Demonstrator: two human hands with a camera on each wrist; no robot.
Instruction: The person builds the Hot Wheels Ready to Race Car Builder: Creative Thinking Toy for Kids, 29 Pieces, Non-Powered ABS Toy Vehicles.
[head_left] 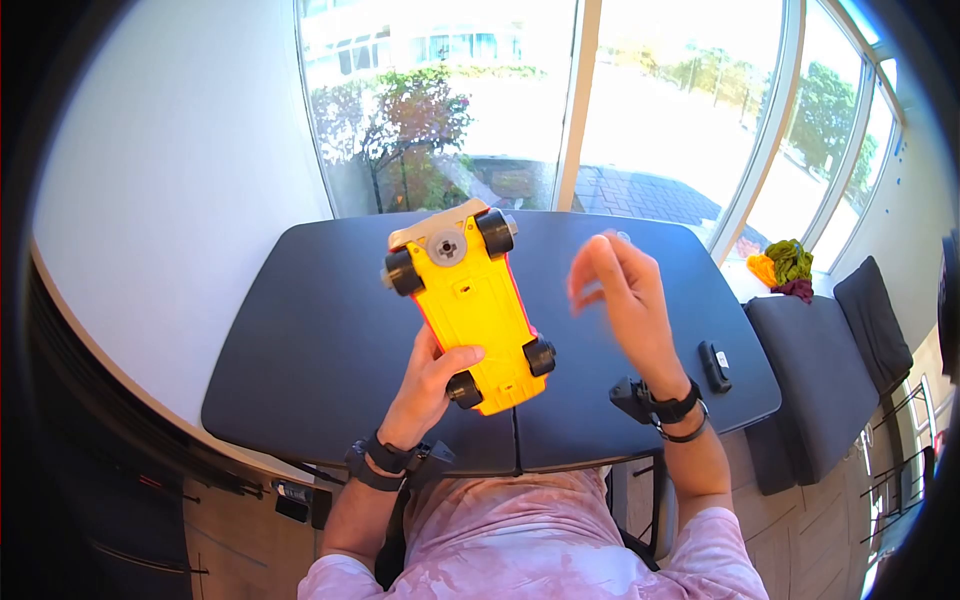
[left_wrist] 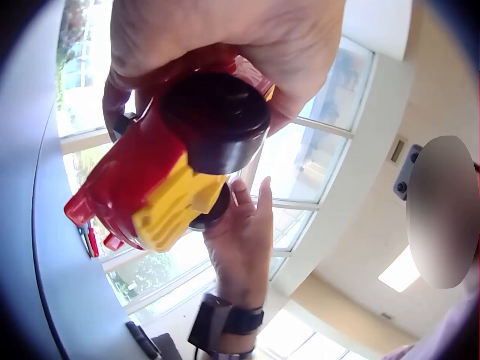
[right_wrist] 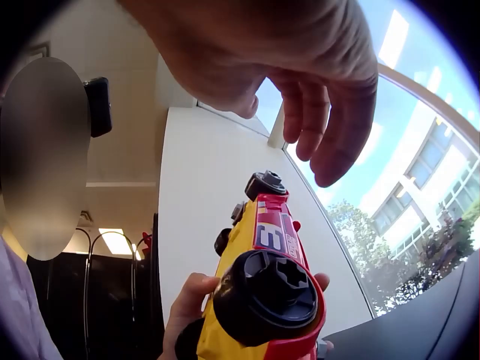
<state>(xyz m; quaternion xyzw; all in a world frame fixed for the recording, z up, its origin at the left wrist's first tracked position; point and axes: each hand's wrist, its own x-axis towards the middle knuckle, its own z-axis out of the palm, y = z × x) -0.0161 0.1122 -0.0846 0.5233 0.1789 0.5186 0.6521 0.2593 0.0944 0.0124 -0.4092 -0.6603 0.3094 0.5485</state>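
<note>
A toy car (head_left: 475,320) with a yellow underside, red body and black wheels is held up over the table, its bottom facing the head camera. At its far end are a grey bumper and a round grey socket (head_left: 447,247). My left hand (head_left: 425,385) grips the near end, thumb across the yellow base beside a wheel (left_wrist: 217,124). To the right of the car, my right hand (head_left: 622,300) is raised, apart from it and slightly blurred. In the right wrist view, the right hand's fingers (right_wrist: 330,127) hang loosely bent above the car with nothing in them.
The dark table (head_left: 300,340) stands against large windows. A small black device (head_left: 714,367) with a white label lies at its right side. Beyond are a dark padded seat (head_left: 815,370) and bundled yellow, green and maroon cloths (head_left: 785,266). A white wall (head_left: 170,180) rises on the left.
</note>
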